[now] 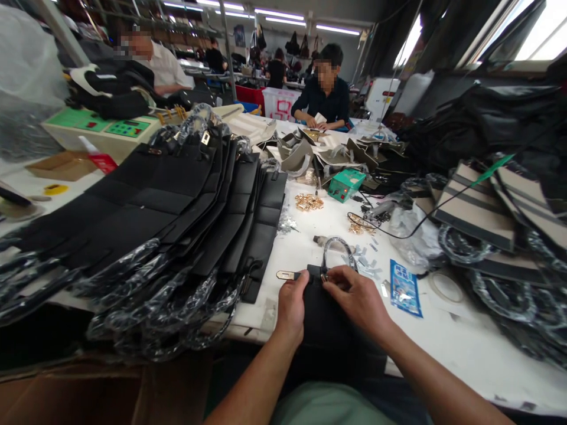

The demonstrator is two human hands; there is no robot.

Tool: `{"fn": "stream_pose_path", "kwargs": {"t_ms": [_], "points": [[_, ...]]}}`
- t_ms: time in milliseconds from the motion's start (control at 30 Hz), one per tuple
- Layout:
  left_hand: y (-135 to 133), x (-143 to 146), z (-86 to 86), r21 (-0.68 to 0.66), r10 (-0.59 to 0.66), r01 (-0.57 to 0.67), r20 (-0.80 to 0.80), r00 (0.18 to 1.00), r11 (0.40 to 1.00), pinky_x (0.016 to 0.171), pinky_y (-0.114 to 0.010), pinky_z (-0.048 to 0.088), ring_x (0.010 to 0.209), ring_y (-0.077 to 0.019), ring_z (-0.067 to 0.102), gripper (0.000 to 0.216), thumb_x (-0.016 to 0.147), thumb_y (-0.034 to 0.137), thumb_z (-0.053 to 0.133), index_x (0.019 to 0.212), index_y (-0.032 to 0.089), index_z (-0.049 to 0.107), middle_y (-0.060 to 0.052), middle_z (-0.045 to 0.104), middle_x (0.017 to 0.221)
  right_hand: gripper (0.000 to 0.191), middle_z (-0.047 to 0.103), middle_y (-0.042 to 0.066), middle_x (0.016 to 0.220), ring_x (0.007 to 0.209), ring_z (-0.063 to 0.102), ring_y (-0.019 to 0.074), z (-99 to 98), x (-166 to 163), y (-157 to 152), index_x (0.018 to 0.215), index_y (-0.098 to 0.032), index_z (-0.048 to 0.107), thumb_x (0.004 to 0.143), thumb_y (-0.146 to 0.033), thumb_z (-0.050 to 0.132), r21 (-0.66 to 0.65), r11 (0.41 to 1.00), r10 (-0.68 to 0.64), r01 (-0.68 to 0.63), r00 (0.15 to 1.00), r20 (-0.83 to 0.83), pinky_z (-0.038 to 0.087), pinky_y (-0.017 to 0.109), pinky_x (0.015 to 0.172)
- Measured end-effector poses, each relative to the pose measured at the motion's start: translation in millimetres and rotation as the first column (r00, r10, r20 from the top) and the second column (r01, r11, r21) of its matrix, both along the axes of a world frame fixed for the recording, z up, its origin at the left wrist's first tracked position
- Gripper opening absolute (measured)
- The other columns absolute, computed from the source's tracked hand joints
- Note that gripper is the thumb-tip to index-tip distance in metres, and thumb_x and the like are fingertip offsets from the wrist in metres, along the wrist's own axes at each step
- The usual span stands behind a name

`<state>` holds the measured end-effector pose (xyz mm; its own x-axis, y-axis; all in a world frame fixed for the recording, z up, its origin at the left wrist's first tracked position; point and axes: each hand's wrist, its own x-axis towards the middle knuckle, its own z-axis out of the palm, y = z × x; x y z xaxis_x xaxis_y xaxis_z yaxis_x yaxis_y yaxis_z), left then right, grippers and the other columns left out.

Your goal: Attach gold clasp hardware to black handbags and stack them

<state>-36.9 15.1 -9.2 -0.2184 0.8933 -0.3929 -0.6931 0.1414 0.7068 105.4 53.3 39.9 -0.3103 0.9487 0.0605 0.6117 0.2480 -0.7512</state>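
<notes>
A black handbag panel (325,307) hangs over the table's front edge towards my lap, its plastic-wrapped handle (339,243) standing up at the top. My left hand (292,301) is closed on the bag's upper left edge, thumb on top. Beside that thumb a short strap with a gold metal plate (287,275) sticks out to the left. My right hand (354,292) is closed in a pinch at a small gold fitting (324,277) near the handle's base. The fingers partly cover this fitting.
Stacked black bag panels (177,195) with wrapped handles fill the left. Gold fittings (309,202), a green box (346,185), a blue packet (405,288) and a tape roll (446,287) lie on the table. Striped bags (476,200) are piled right. A co-worker (323,97) sits opposite.
</notes>
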Motion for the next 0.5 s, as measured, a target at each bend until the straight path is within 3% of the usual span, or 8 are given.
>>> {"fn": "stream_pose_path", "kwargs": {"t_ms": [67, 167, 333, 500], "points": [[0, 0, -0.1, 0.006, 0.017, -0.016, -0.035, 0.999, 1.0, 0.094, -0.033, 0.047, 0.094, -0.0227, 0.069, 0.038, 0.08, 0.044, 0.07, 0.1, 0.012, 0.073, -0.009, 0.076, 0.096, 0.021, 0.074, 0.002, 0.091, 0.078, 0.069, 0.0199, 1.7, -2, -1, 0.105, -0.024, 0.068, 0.085, -0.029, 0.062, 0.022, 1.0, -0.001, 0.0, 0.999, 0.048, 0.053, 0.031, 0.073], [-1, -1, -1.2, -0.003, 0.02, -0.02, -0.068, 0.998, 1.0, 0.095, -0.034, 0.046, 0.097, -0.0241, 0.068, 0.039, 0.08, 0.045, 0.07, 0.099, 0.012, 0.073, -0.009, 0.076, 0.096, 0.016, 0.074, 0.003, 0.09, 0.078, 0.069, 0.0215, 8.3, -6, -3, 0.097, -0.024, 0.071, 0.085, -0.029, 0.061, 0.02, 0.999, 0.041, -0.044, 0.992, 0.122, 0.053, 0.033, 0.073], [-1, -2, -3.1, 0.013, 0.01, -0.009, -0.054, 0.998, 1.0, 0.095, -0.034, 0.046, 0.099, -0.0245, 0.067, 0.037, 0.08, 0.046, 0.07, 0.097, 0.013, 0.072, -0.009, 0.075, 0.098, 0.015, 0.072, 0.001, 0.076, 0.061, 0.069, 0.0174, 9.0, -13, -10, 0.091, -0.021, 0.068, 0.084, -0.032, 0.061, -0.209, 0.973, -0.117, 0.097, 0.989, -0.086, 0.053, 0.026, 0.056], [0, -1, -6.6, 0.039, 0.004, -0.001, -0.058, 0.998, 0.999, 0.097, -0.034, 0.044, 0.101, -0.0241, 0.066, 0.034, 0.082, 0.044, 0.068, 0.097, 0.014, 0.072, -0.008, 0.074, 0.099, 0.013, 0.072, 0.002, 0.074, 0.06, 0.068, 0.0172, 0.8, -17, -15, 0.085, -0.021, 0.068, 0.083, -0.032, 0.063, -0.144, 0.979, -0.16, 0.147, 0.983, -0.089, 0.053, 0.027, 0.058]]}}
